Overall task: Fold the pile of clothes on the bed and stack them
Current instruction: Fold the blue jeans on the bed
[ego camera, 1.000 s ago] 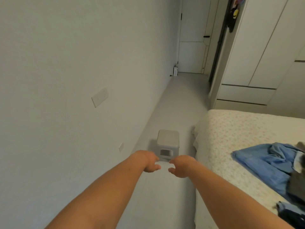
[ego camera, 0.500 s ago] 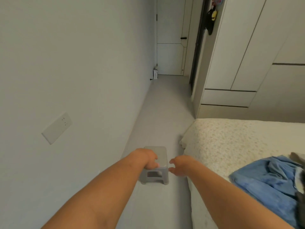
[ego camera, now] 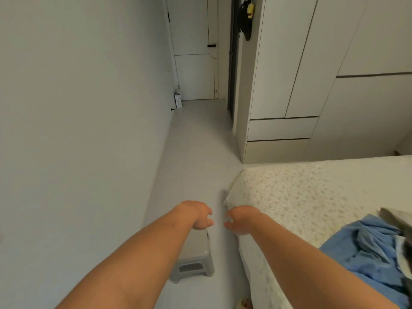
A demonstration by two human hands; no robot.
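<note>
A pile of clothes lies on the bed (ego camera: 312,192) at the lower right: a crumpled blue garment (ego camera: 365,253) with darker grey pieces (ego camera: 401,226) at the frame's edge. Both my arms stretch forward over the floor beside the bed. My left hand (ego camera: 200,216) hangs with loosely curled fingers above a grey stool, holding nothing. A little to its right, my right hand (ego camera: 239,220) has relaxed, slightly curled fingers near the bed's corner, also empty. Neither hand touches the clothes.
A small grey plastic stool (ego camera: 194,262) stands on the floor under my left forearm, between the wall (ego camera: 78,130) and the bed. White wardrobes (ego camera: 312,74) with drawers rise beyond the bed. A narrow floor strip leads to a closed door (ego camera: 194,52).
The view has swung left and forward; the stool now sits lower in the frame, under my left arm. The clothes slid toward the right edge. Both hands keep the same relaxed pose.
</note>
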